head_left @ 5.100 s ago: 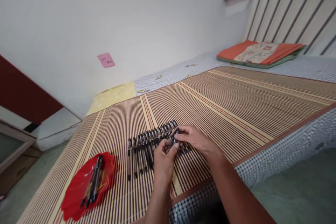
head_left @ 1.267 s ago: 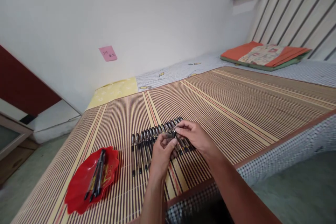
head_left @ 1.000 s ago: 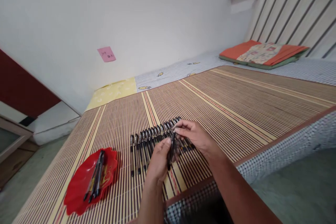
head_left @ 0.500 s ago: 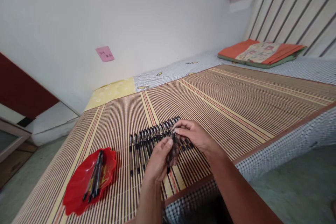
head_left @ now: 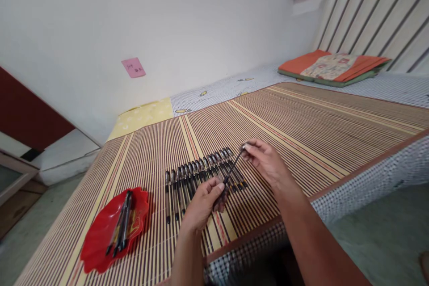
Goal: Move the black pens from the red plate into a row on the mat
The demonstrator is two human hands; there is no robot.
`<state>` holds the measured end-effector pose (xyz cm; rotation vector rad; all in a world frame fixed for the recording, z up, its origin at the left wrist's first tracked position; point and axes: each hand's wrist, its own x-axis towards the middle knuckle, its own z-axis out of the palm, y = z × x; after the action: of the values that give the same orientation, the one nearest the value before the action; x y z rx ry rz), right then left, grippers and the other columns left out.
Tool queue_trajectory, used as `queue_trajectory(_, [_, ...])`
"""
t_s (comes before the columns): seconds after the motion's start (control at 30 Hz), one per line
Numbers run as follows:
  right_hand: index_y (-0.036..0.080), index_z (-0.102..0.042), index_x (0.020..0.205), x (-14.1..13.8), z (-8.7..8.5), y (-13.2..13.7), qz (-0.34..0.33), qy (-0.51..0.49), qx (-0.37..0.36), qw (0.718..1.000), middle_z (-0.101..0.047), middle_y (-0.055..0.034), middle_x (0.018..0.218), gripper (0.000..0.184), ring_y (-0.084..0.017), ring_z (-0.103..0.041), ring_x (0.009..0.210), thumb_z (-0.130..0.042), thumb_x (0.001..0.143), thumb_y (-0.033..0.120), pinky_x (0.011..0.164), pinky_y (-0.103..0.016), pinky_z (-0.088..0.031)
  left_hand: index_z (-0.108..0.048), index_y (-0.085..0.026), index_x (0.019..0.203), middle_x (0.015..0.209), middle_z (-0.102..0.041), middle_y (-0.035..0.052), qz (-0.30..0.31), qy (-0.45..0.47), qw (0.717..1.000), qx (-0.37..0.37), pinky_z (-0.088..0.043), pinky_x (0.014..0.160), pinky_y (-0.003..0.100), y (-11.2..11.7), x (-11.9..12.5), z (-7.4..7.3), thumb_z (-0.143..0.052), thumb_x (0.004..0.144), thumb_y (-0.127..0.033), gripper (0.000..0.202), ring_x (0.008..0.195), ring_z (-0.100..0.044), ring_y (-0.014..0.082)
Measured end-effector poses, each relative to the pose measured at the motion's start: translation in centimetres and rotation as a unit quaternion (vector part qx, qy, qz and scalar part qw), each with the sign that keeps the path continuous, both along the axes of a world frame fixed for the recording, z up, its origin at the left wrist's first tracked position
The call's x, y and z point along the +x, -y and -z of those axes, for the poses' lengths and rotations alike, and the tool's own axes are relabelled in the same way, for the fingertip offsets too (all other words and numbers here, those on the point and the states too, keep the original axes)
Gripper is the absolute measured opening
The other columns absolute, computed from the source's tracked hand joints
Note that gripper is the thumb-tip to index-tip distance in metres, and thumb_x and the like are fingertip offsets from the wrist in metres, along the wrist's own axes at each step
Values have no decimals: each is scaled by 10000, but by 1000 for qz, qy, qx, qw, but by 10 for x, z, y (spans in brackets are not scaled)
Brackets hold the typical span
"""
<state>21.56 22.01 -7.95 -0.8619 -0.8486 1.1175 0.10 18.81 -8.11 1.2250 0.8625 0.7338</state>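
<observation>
A row of several black pens [head_left: 187,178] lies side by side on the striped bamboo mat [head_left: 301,129]. My left hand [head_left: 203,201] is closed round a dark pen barrel [head_left: 219,196] just in front of the row. My right hand [head_left: 266,163] pinches the upper end of a thin dark rod [head_left: 234,165], probably the pen's refill. The rod runs slantwise down to the barrel in my left hand. Both hands hover over the right end of the row.
A red scalloped dish [head_left: 100,241] with a few pens stands at the mat's near left. A folded orange cushion [head_left: 331,68] lies at the far right by the slatted headboard. A pink note [head_left: 133,67] sticks on the wall. The bed edge [head_left: 335,205] drops to the floor.
My right hand has drawn up and to the right, away from my left hand. The thin rod now stretches between them, where before both hands held one pen close together.
</observation>
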Motion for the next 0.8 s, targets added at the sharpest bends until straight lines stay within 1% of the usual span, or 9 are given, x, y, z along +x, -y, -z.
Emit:
queue_trajectory(0.1, [210, -643, 848, 22, 2, -1, 94, -41, 28, 994, -674, -10, 798, 300, -131, -632, 698, -836, 681, 368, 640, -266, -527, -520, -185, 696, 575, -521, -43, -7, -25, 1000, 6, -305, 461, 195, -3, -9, -3, -687, 828, -510, 388, 449, -419, 59])
queue_trajectory(0.17, [214, -642, 828, 30, 3, -1, 132, -72, 35, 988, -672, -1, 788, 299, -129, -632, 692, -850, 662, 351, 624, -258, -531, -525, -187, 705, 590, -536, -43, -52, -24, 998, -5, -332, 475, 193, -5, -11, -3, -720, 794, -519, 396, 466, -442, 62])
queue_trajectory(0.2, [214, -646, 818, 30, 2, 0, 137, -86, 33, 986, -670, 4, 779, 301, -126, -632, 690, -859, 647, 339, 620, -251, -532, -529, -185, 717, 601, -549, -41, -83, -17, 996, -13, -332, 471, 190, -6, -11, -3, -739, 770, -529, 406, 468, -449, 61])
queue_trajectory(0.27, [208, -662, 806, 22, 1, 1, 120, -98, 20, 988, -669, 10, 766, 300, -119, -636, 691, -872, 624, 319, 622, -237, -532, -549, -177, 750, 619, -585, -30, -130, 0, 991, -26, -305, 444, 183, -7, -7, -2, -768, 722, -552, 435, 454, -444, 54])
queue_trajectory(0.3, [203, -672, 803, 16, 0, 1, 103, -96, 12, 990, -671, 10, 761, 297, -115, -638, 691, -875, 618, 316, 625, -230, -531, -562, -170, 765, 625, -602, -22, -139, 9, 990, -29, -284, 428, 180, -7, -4, -2, -781, 700, -558, 450, 444, -434, 49])
queue_trajectory(0.4, [194, -687, 804, -7, -2, 0, 59, -78, -1, 995, -674, 11, 743, 281, -105, -639, 674, -865, 630, 324, 611, -211, -515, -599, -149, 808, 641, -631, -7, -129, 32, 991, -32, -274, 419, 174, -6, 4, 0, -810, 671, -542, 466, 439, -428, 40])
queue_trajectory(0.5, [190, -682, 797, -23, -2, -2, 40, -63, -5, 997, -667, 15, 712, 261, -101, -631, 644, -845, 650, 331, 573, -201, -490, -594, -151, 783, 585, -603, -31, -143, 50, 988, -30, -274, 418, 171, -6, 6, 2, -836, 644, -511, 455, 422, -413, 36])
queue_trajectory(0.67, [179, -671, 820, -30, -2, -2, 29, -60, -14, 998, -666, 12, 712, 275, -96, -613, 616, -824, 669, 350, 555, -197, -482, -569, -165, 741, 551, -584, -44, -137, 56, 989, -16, -285, 425, 171, -4, 6, 5, -818, 691, -463, 392, 424, -406, 41])
queue_trajectory(0.8, [176, -648, 821, -36, -5, -1, 37, -51, -17, 998, -673, 2, 742, 261, -97, -611, 622, -786, 699, 361, 538, -193, -472, -572, -166, 722, 541, -564, -52, -149, 67, 986, -19, -278, 428, 170, -3, 10, 7, -834, 672, -454, 392, 440, -412, 46])
